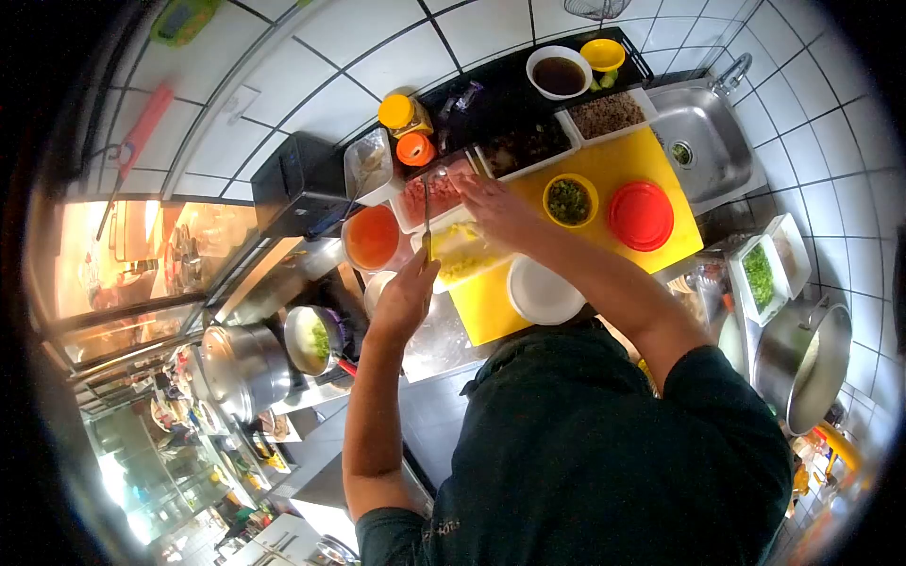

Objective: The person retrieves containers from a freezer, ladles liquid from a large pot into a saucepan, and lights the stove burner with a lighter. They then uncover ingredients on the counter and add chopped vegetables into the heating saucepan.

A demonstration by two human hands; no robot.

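My left hand (406,294) is closed on the handle of a knife (427,222), whose blade points up toward a white tray of pink meat (415,203). At the right side of that meat tray is my right hand (483,200), its fingers stretched forward and apart over the tray's edge; whether the fingertips touch the meat is unclear. Just below both hands lies a tray of pale yellow pieces (462,255). A white round bowl or lid (545,290) rests on the yellow board (486,316) under my right forearm.
Around the board are a yellow bowl of chopped greens (568,200), a red lid (641,216), a tray of minced food (607,115) and a bowl of dark liquid (559,74). An orange-filled bowl (372,237), a pan (312,340) and a large pot (238,370) stand left; a sink (703,141) is right.
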